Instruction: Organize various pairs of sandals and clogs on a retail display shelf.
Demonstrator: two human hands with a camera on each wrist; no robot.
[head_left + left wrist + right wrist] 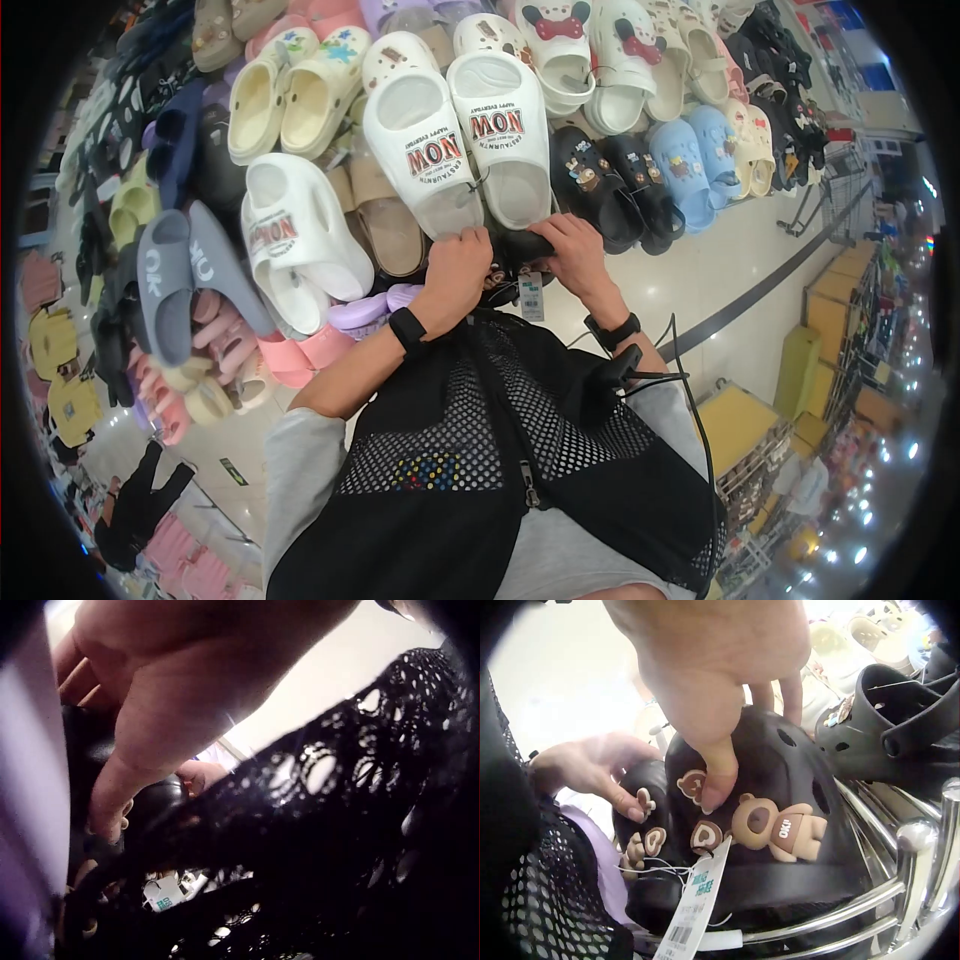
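A pair of black clogs with brown bear charms sits at the front edge of the display, toes toward the person. My right hand (578,256) grips the toe of one black clog (784,761), thumb on top beside a bear-face charm and fingers over the far side. With the thumb pressed on its toe, my left hand (456,277) holds the other black clog (651,796). A white price tag (692,904) hangs on a thin string from the pair. In the head view, the hands hide much of both clogs.
White slides (505,130) with printed letters stand just behind the hands. More white slides (295,235) and grey slides (165,290) are at left, black clogs (600,190) and blue clogs (685,170) at right. A chrome wire rack (832,915) runs under the clogs.
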